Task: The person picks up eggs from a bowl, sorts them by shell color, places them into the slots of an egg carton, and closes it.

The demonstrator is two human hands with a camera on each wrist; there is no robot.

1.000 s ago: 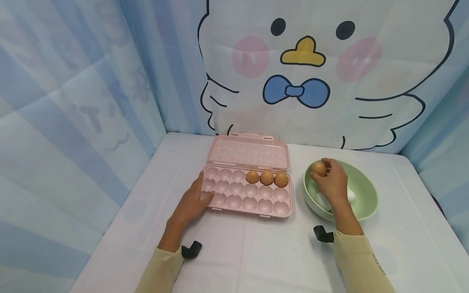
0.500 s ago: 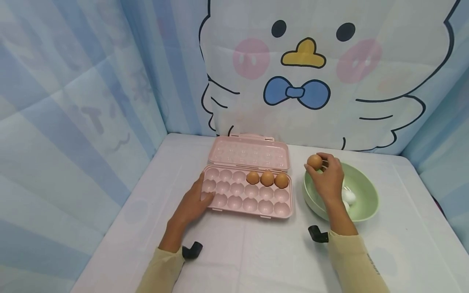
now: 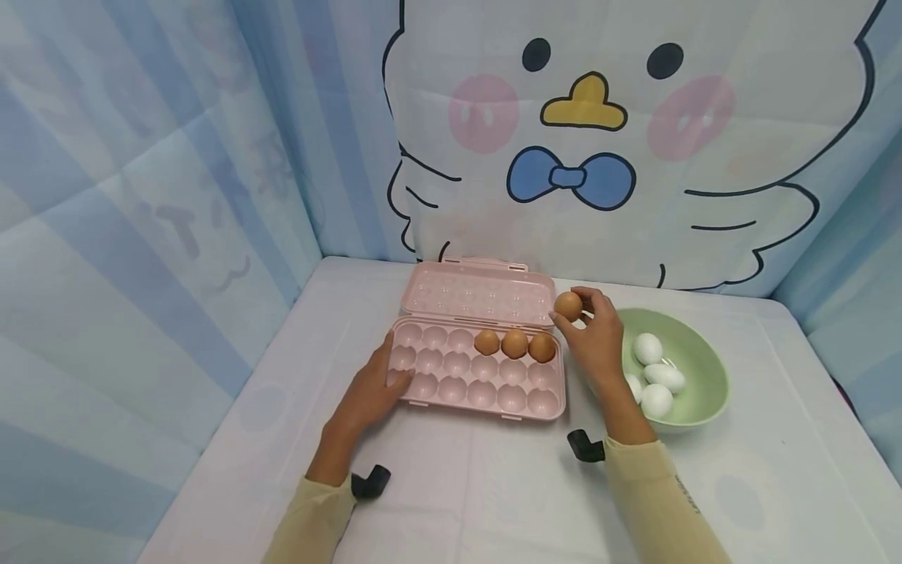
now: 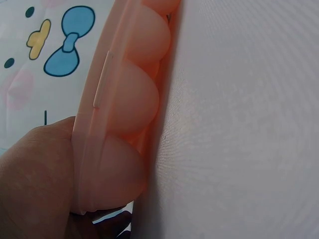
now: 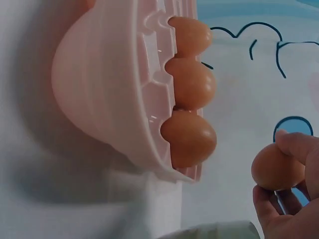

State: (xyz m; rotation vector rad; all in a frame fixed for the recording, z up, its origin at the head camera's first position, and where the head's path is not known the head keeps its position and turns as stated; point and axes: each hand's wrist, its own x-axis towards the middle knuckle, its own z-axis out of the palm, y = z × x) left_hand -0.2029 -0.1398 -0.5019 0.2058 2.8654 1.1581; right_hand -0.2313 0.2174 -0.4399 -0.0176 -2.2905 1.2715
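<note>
My left hand [image 3: 369,392] grips the left end of a pink plastic egg box [image 3: 465,408], thumb along its top edge and fingers curled beneath in the left wrist view. The hinged lid [image 3: 479,291] is folded back. Three brown eggs [image 3: 514,344] sit in the right half of the box's back row; the other visible cups hold none. Between thumb and fingertips, my right hand [image 3: 597,337] pinches a brown egg [image 3: 568,306]. That egg is up in the air by the box's back right corner, beside the lid.
A light green bowl [image 3: 694,352] stands right of the box with several white eggs [image 3: 657,400] inside; the right forearm overlaps its left side. White cloth covers the table [image 3: 437,486]. Behind it hangs a printed curtain [image 3: 578,235], with blue curtains at both sides.
The right hand has lifted the brown egg out of the green bowl and carried it left to the egg box. White eggs in the bowl have come into view. The left hand stays put.
</note>
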